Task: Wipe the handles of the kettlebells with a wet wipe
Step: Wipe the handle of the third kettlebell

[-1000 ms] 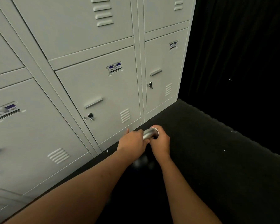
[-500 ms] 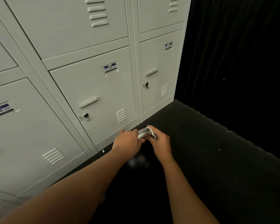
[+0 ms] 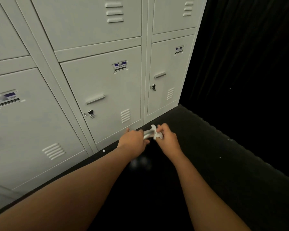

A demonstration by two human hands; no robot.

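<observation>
One wide view is taken from the head, forward and down; the kettlebell handle [image 3: 148,133] is seen at arm's length.

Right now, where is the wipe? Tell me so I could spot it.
Look at the foot of the grey lockers. There the left hand grips a shiny metal handle. The wipe is the crumpled white scrap the right hand pinches against that handle, the only soft thing there.

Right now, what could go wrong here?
1. The left hand grips one end of the handle, so that stretch may go unwiped.
2. The right hand pinches the bunched wet wipe, one corner sticking up; it could slip off.
3. The kettlebell body barely shows against the dark floor, near the lockers; tipping it might knock them.
</observation>
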